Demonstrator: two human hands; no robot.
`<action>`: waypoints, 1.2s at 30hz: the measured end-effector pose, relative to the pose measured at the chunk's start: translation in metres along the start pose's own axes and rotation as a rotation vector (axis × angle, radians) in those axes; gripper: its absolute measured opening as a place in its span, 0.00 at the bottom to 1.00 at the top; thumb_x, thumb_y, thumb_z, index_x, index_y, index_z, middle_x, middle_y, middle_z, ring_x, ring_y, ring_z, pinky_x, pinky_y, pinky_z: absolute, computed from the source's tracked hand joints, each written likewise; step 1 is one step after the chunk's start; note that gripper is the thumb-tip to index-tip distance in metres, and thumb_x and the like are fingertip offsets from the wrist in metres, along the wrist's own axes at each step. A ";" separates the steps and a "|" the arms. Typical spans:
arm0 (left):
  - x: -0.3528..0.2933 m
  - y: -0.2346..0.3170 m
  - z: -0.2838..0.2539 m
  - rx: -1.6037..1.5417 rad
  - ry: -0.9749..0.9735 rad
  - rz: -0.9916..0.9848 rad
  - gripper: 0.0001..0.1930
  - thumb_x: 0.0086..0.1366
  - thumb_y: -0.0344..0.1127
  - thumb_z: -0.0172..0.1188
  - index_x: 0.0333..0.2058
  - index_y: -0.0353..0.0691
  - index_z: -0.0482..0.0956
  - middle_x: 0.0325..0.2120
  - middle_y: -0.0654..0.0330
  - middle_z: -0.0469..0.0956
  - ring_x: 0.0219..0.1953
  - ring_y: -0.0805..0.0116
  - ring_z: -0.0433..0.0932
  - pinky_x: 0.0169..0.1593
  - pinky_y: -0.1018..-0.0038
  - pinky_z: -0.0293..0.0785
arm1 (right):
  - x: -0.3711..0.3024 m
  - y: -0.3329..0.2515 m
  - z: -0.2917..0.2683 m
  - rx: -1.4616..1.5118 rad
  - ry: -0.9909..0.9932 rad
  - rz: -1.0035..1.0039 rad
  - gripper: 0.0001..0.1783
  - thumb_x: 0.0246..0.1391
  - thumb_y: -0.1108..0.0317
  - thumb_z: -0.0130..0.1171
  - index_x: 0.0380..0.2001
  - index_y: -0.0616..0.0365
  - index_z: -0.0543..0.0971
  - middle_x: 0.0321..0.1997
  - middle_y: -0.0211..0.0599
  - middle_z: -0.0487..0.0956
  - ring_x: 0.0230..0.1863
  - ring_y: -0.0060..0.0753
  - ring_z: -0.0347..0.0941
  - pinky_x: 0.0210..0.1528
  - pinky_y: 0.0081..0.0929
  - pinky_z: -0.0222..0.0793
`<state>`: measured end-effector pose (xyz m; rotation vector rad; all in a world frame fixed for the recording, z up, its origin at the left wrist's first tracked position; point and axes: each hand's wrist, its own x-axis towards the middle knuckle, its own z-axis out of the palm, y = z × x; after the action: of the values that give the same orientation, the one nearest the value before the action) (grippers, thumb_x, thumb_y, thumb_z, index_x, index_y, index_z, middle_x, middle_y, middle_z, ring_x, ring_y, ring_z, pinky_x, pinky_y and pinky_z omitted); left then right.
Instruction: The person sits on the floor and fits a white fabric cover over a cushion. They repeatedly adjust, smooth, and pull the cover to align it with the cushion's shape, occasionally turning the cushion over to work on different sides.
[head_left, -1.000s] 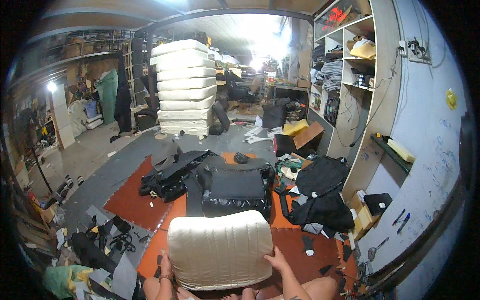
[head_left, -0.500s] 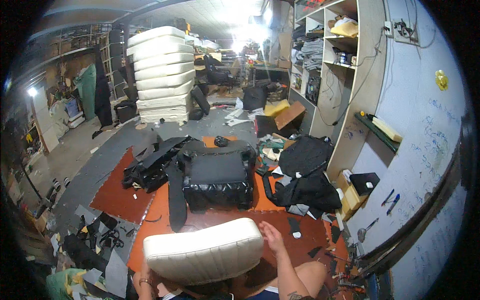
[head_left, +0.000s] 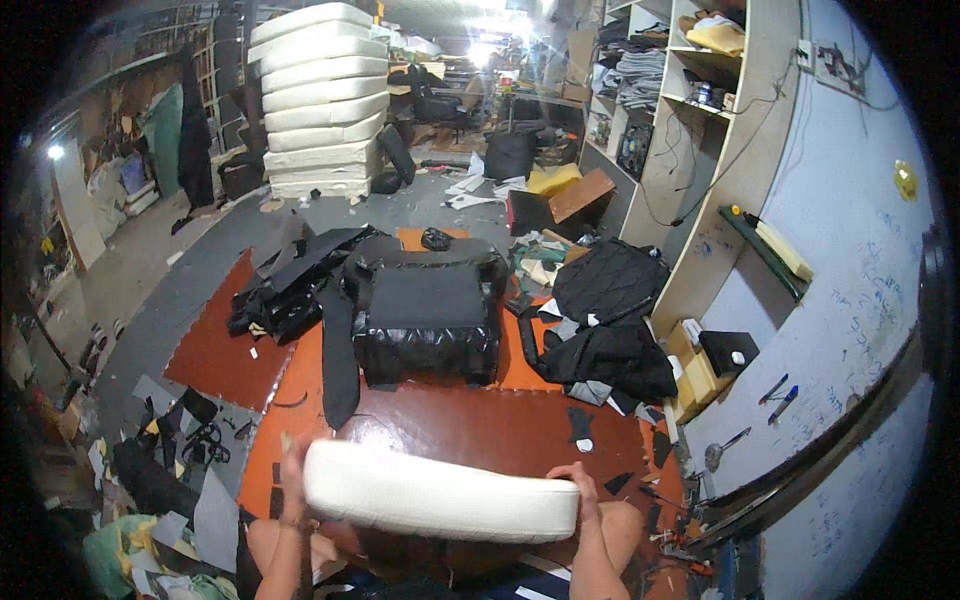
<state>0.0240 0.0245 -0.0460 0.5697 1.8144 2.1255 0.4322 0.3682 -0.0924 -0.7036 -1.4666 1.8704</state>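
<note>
I hold a long white foam cushion (head_left: 440, 492) flat in front of me, its edge facing the camera. My left hand (head_left: 293, 470) grips its left end and my right hand (head_left: 582, 487) grips its right end. Just beyond the cushion, on the orange-red floor mat (head_left: 470, 425), sits a black seat cover (head_left: 428, 310) shaped like a box. My knees show under the cushion.
Black fabric pieces (head_left: 610, 330) lie right of the seat cover, and black strips (head_left: 290, 280) lie to its left. A tall stack of white foam cushions (head_left: 322, 100) stands at the back. Shelves (head_left: 690, 90) line the right wall. Scraps (head_left: 170, 470) litter the floor on the left.
The cushion has tipped from showing its broad face to lying flat, edge toward me. The view has shifted closer to the black seat cover.
</note>
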 end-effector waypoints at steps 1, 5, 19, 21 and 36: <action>0.030 -0.020 0.004 -0.155 0.036 -0.038 0.21 0.80 0.42 0.45 0.54 0.32 0.81 0.45 0.53 0.85 0.48 0.61 0.82 0.58 0.66 0.77 | -0.005 0.001 -0.003 0.105 0.081 0.038 0.36 0.76 0.40 0.41 0.42 0.64 0.86 0.44 0.37 0.87 0.45 0.32 0.82 0.52 0.31 0.76; 0.034 -0.003 0.089 0.064 0.380 -0.024 0.23 0.84 0.48 0.39 0.51 0.32 0.72 0.44 0.57 0.74 0.47 0.66 0.72 0.56 0.68 0.71 | -0.006 -0.020 0.024 -0.064 0.355 -0.059 0.41 0.76 0.37 0.39 0.43 0.67 0.86 0.40 0.41 0.88 0.39 0.33 0.84 0.47 0.34 0.78; -0.053 0.144 0.093 0.068 -0.054 0.132 0.34 0.81 0.45 0.49 0.76 0.33 0.50 0.71 0.47 0.63 0.71 0.56 0.65 0.71 0.64 0.63 | 0.020 -0.079 0.358 -0.491 -0.053 -0.365 0.32 0.65 0.64 0.60 0.70 0.61 0.70 0.70 0.56 0.71 0.72 0.57 0.65 0.72 0.50 0.60; -0.037 0.143 0.073 0.037 0.163 0.165 0.32 0.81 0.47 0.48 0.74 0.34 0.56 0.68 0.48 0.66 0.67 0.60 0.68 0.68 0.65 0.66 | 0.012 -0.066 0.377 -0.378 -0.321 -0.357 0.32 0.66 0.67 0.59 0.72 0.59 0.69 0.78 0.52 0.63 0.77 0.52 0.60 0.74 0.46 0.59; 0.085 0.060 -0.196 0.468 0.297 0.075 0.23 0.80 0.41 0.41 0.57 0.33 0.80 0.49 0.48 0.85 0.54 0.57 0.82 0.59 0.66 0.74 | 0.234 0.089 0.316 -0.078 0.232 -0.078 0.36 0.73 0.43 0.51 0.73 0.52 0.61 0.71 0.39 0.67 0.63 0.39 0.68 0.60 0.48 0.66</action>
<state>-0.1411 -0.1172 -0.0025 0.4430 2.5223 1.9104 0.0311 0.3357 -0.1106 -0.8569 -1.4026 1.6207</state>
